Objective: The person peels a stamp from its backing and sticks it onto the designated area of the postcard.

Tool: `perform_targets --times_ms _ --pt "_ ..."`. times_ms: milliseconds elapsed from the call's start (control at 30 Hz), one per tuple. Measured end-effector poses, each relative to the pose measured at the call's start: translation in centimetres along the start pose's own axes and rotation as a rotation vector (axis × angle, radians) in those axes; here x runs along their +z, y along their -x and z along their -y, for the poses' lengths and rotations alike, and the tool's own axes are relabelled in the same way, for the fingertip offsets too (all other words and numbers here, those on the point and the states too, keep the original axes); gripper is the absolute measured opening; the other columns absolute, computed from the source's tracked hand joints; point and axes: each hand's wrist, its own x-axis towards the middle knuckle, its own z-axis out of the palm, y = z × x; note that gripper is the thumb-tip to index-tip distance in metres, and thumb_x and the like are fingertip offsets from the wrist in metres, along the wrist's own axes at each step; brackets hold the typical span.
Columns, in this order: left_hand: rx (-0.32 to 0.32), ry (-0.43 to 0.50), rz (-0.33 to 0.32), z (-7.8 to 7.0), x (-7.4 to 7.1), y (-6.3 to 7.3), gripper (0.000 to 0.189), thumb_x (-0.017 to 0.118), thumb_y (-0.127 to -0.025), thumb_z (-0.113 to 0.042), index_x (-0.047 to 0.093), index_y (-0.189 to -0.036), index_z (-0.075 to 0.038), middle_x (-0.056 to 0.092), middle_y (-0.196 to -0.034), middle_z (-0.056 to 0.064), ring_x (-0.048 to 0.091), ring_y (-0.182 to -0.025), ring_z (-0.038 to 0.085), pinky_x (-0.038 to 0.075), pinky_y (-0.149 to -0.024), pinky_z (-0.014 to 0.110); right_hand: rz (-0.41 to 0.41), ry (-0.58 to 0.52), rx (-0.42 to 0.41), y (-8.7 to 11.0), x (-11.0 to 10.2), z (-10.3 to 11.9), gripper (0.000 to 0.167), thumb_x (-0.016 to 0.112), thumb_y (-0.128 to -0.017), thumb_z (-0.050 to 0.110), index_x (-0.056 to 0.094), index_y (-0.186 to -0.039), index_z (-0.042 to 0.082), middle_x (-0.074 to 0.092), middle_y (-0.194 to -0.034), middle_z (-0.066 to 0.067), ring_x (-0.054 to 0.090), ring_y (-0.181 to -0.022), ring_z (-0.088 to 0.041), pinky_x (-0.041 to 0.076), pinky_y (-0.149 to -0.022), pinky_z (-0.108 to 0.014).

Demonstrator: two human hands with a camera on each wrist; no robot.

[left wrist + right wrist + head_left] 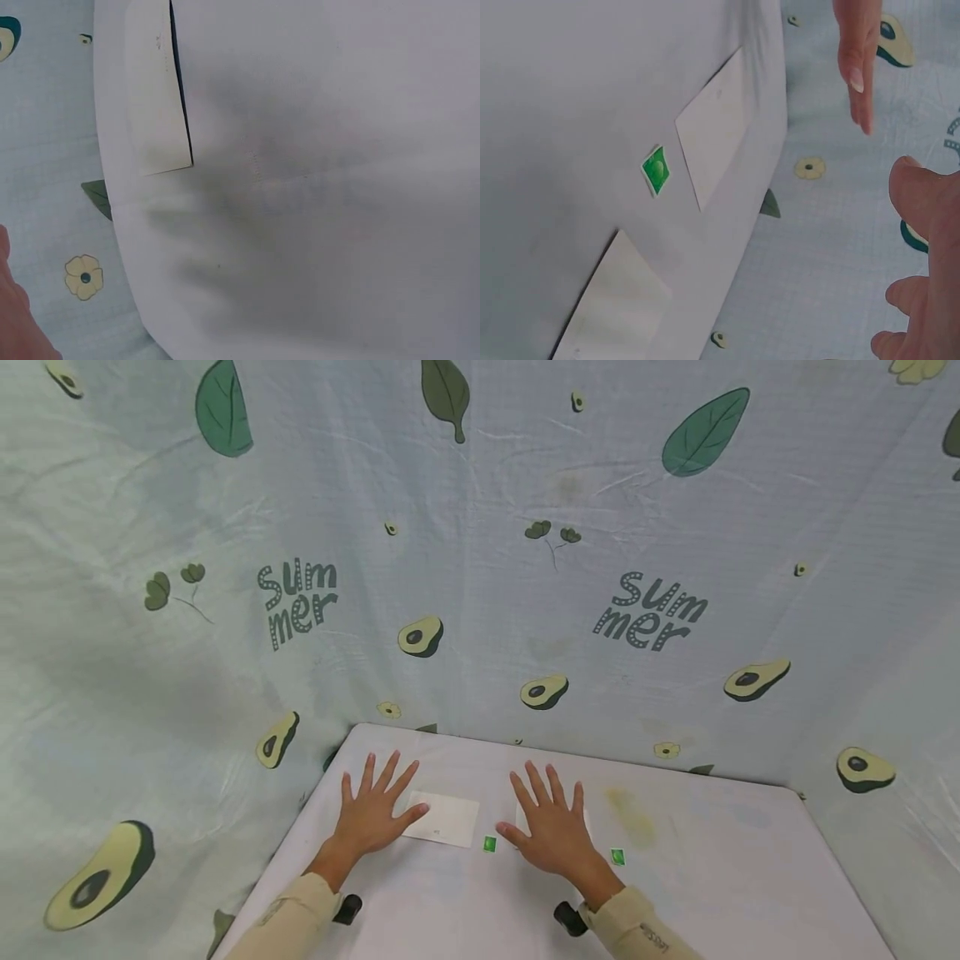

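Observation:
My left hand (375,814) is spread over the table, its thumb overlapping a flat white paper rectangle (446,820) that looks like an envelope. To its right, my right hand (553,831) is also spread, palm down, and mostly covers a second white rectangle (521,817) in the head view. Both rectangles lie flat in the right wrist view, a near one (615,307) and a far one (716,127), with a small green stamp-like square (657,171) between. Another green square (618,857) lies right of my right wrist. Neither hand holds anything.
The white tabletop (450,910) has a yellowish stain (632,817) right of my right hand. A pale curtain (480,568) printed with avocados, leaves and lettering hangs behind and along the sides. Dark wrist devices sit at the left cuff (348,909) and the right cuff (570,918).

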Motion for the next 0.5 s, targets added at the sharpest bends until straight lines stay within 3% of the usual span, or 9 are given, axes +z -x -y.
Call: perform_targets --times_ms 300,500 --pt "-0.002 0.008 -0.047 0.8 1.3 0.3 0.084 0.06 -0.094 -0.066 0.036 -0.163 -0.025 0.023 -0.175 0.014 0.008 -0.16 0.052 0.004 -0.12 0.082 -0.031 -0.016 -0.03 0.0 1.5 0.3 0.082 0.06 -0.099 0.061 0.033 -0.164 0.02 0.022 -0.175 -0.012 0.016 -0.162 -0.044 0.01 -0.121 -0.081" --pt "-0.024 0.024 -0.009 1.2 1.4 0.3 0.083 0.059 -0.095 -0.065 0.034 -0.164 -0.024 0.02 -0.175 0.015 0.007 -0.16 0.053 0.004 -0.121 0.082 -0.017 -0.006 -0.026 -0.1 1.8 0.5 0.082 0.058 -0.099 0.062 0.032 -0.165 0.02 0.021 -0.175 -0.011 0.016 -0.162 -0.043 0.01 -0.122 -0.08"
